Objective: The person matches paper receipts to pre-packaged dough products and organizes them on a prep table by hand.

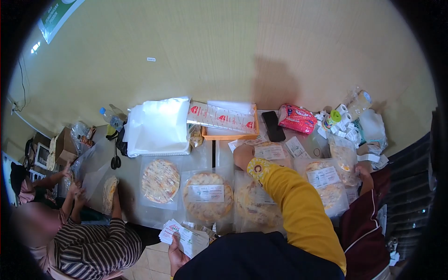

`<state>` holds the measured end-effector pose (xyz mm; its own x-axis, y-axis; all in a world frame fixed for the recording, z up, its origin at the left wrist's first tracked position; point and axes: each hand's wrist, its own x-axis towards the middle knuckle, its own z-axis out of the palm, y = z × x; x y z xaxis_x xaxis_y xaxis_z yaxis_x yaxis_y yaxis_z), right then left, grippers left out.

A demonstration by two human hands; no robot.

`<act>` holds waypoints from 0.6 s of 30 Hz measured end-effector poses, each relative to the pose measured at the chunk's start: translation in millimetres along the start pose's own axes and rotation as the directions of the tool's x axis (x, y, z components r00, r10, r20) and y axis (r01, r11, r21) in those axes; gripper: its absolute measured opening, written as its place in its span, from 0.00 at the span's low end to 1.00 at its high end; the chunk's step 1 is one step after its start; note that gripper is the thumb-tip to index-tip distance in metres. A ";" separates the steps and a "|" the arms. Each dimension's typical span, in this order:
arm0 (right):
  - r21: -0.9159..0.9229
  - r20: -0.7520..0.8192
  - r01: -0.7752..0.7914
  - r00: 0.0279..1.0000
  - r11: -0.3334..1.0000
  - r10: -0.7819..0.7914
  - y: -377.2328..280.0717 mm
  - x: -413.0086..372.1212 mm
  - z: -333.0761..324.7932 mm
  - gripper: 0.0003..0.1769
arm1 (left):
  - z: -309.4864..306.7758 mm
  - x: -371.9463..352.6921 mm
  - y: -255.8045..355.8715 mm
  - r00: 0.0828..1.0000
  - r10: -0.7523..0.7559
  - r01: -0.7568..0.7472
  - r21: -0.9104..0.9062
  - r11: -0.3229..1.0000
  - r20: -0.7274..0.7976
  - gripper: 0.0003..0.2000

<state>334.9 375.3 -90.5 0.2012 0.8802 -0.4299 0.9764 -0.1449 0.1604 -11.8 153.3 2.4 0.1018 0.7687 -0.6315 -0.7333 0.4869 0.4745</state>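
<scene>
My left hand [175, 254] grips a fanned stack of printed labels [184, 237] at the table's front edge, thumb on top. My right arm, in a yellow sleeve, reaches over the table. My right hand [243, 157] is at the back, beside a label [269, 150] on a plastic-wrapped flat pizza; its fingers are mostly hidden. In front lie a wrapped pizza without a label [160, 181], a labelled one [208, 206], and another [249, 200] partly under my arm. Farther right is a wrapped pizza [326, 196] with a label.
A white basket with plastic sheets [158, 128], an orange tray [229, 137], a black phone [273, 126] and a pink pack [297, 118] line the back. Scissors [115, 162] lie left. One co-worker at left holds a pizza [109, 195]; another's hand [363, 171] is at right.
</scene>
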 end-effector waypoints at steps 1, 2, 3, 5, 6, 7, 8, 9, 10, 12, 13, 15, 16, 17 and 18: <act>-0.011 0.015 -0.023 1.000 1.000 0.023 -2.5 5.3 -0.4 0.11 | -2.2 1.5 -1.0 1.000 0.004 -0.004 -0.002 1.000 -0.001 0.21; -0.021 0.031 -0.046 0.998 0.999 0.046 -4.2 11.4 -1.5 0.10 | -7.2 3.3 -2.6 1.000 0.008 -0.008 -0.003 1.000 -0.003 0.22; -0.029 0.047 -0.068 0.996 0.997 0.070 -5.1 16.1 -1.4 0.10 | -10.8 4.7 -3.3 1.000 0.012 -0.012 -0.003 1.000 -0.005 0.23; 0.007 0.030 -0.103 0.994 0.995 0.102 -6.8 21.1 2.3 0.10 | -13.3 4.7 -3.7 1.000 0.020 -0.020 0.010 1.000 -0.009 0.22; 0.024 0.023 -0.118 0.993 0.993 0.117 -7.9 22.9 5.0 0.10 | -14.3 4.4 -3.7 1.000 0.024 -0.024 0.015 1.000 -0.014 0.22; 0.047 0.019 -0.126 0.992 0.991 0.125 -8.0 25.5 8.6 0.10 | -15.6 5.0 -4.1 1.000 0.021 -0.020 0.010 1.000 -0.014 0.22; 0.068 0.016 -0.132 0.991 0.989 0.131 -6.7 27.8 12.2 0.11 | -16.6 5.3 -4.8 1.000 0.017 -0.017 0.003 1.000 -0.016 0.22; 0.089 0.013 -0.138 0.990 0.987 0.137 -5.0 29.2 16.1 0.11 | -17.3 5.0 -5.5 1.000 0.014 -0.014 -0.005 1.000 -0.018 0.22; 0.167 -0.023 -0.148 0.988 0.975 0.154 -2.9 26.5 16.7 0.11 | -15.7 3.4 -5.9 1.000 0.022 -0.023 -0.005 1.000 -0.017 0.22; 0.322 -0.094 -0.158 0.976 0.934 0.197 4.1 21.0 16.1 0.11 | -9.0 1.0 -6.6 0.999 0.042 -0.042 -0.006 0.999 -0.012 0.22; 0.353 -0.131 -0.150 0.969 0.924 0.207 8.2 20.9 17.4 0.11 | -7.2 0.4 -6.0 0.999 0.040 -0.040 -0.001 0.999 -0.020 0.22; 0.413 -0.205 -0.128 0.952 0.902 0.229 18.1 22.8 19.2 0.12 | -4.4 -0.8 -5.8 0.999 0.037 -0.037 0.008 0.999 -0.038 0.22; 0.453 -0.180 -0.153 0.949 0.878 0.258 23.4 20.9 14.0 0.12 | -2.4 -1.2 -6.1 0.999 0.039 -0.039 0.005 0.999 -0.037 0.21; 0.491 -0.152 -0.178 0.946 0.853 0.285 29.9 15.5 3.1 0.13 | 0.2 -1.9 -6.8 0.998 0.041 -0.041 0.002 0.999 -0.038 0.20; 0.528 -0.125 -0.203 0.942 0.825 0.311 37.2 10.7 -7.7 0.14 | 1.6 -2.1 -7.3 0.998 0.043 -0.043 0.000 0.999 -0.038 0.20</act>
<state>372.8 382.8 -82.3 0.4836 0.8405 -0.2444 0.8062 -0.5364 -0.2497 -5.5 148.8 1.2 0.0445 0.7728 -0.6331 -0.7373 0.4530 0.5012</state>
